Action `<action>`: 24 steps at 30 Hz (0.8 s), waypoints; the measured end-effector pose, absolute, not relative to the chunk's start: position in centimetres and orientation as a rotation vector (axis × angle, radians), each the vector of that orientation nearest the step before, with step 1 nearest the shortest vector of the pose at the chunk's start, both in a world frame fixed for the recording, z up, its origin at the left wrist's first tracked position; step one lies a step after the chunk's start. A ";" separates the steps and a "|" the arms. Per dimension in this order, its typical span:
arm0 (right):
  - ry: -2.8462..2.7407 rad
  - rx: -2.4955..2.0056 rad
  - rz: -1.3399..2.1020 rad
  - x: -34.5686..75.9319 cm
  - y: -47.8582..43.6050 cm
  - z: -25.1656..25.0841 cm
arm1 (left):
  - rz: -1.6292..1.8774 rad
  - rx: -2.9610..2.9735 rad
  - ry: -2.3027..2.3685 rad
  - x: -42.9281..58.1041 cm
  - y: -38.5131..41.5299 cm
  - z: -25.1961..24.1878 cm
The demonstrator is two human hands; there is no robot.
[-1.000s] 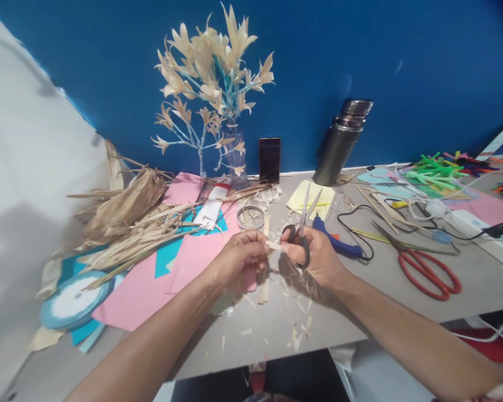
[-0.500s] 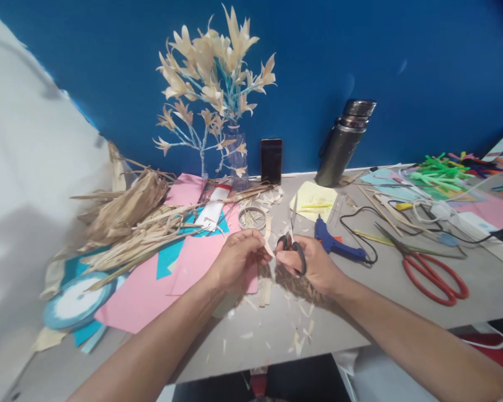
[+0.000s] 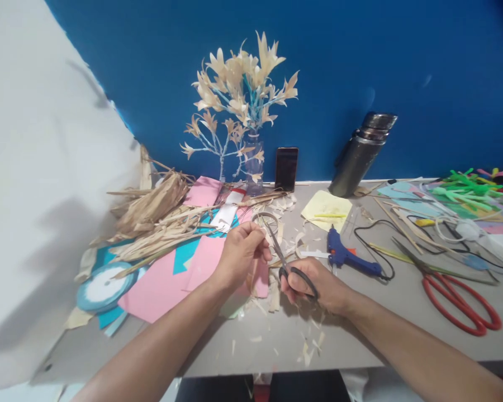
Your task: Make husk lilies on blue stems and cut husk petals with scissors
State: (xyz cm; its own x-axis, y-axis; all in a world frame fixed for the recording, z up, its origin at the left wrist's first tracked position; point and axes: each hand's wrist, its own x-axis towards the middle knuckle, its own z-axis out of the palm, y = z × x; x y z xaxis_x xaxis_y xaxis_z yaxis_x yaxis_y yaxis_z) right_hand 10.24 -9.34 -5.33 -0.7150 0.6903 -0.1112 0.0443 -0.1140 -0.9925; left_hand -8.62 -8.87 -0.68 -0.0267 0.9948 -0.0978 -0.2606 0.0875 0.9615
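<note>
My left hand point(image 3: 243, 251) is closed in a pinch on a small pale strip of dried husk, mostly hidden by the fingers. My right hand point(image 3: 316, 283) grips a pair of scissors point(image 3: 280, 251) by its black handles. The blades look closed or nearly so and point up and left, close by the left fingertips. Beneath and around both hands lie pale husk clippings point(image 3: 308, 352). Behind the left hand, a roll of tape point(image 3: 257, 215) rests on the table.
At left lie a heap of dried husks point(image 3: 151, 204), pink sheets point(image 3: 151, 290) and a blue ribbon spool point(image 3: 104, 287). Husk flowers point(image 3: 238, 84), a phone point(image 3: 286, 168) and a flask point(image 3: 360, 156) stand behind. A blue glue gun point(image 3: 350, 257) and red-handled scissors point(image 3: 461, 301) lie at right.
The scissors have swung from pointing upward to pointing up-left toward the left hand. My left hand has turned, hiding more of the husk strip. The view has shifted left.
</note>
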 end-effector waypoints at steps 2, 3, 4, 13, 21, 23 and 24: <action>-1.721 -0.826 1.872 10.3 -9.3 -5.3 | 1.274 0.952 1.156 -8.7 -8.9 -0.5; -1.725 -0.831 1.870 10.3 -9.3 -5.3 | 1.265 0.971 1.189 -8.8 -9.0 -0.4; -1.725 -0.836 1.870 10.4 -9.3 -5.3 | 1.258 0.993 1.218 -8.8 -9.0 -0.3; -1.678 -0.849 1.885 10.1 -9.3 -5.4 | 1.267 1.093 1.305 -9.0 -9.0 -0.2; -1.691 -0.841 1.887 10.3 -9.4 -5.6 | 1.262 1.103 1.291 -9.0 -9.0 0.2; -1.688 -0.857 1.875 10.3 -9.3 -5.9 | 1.267 1.103 1.301 -9.0 -9.0 0.2; -1.690 -0.866 1.869 10.3 -9.3 -6.0 | 1.269 1.102 1.304 -9.0 -9.0 0.1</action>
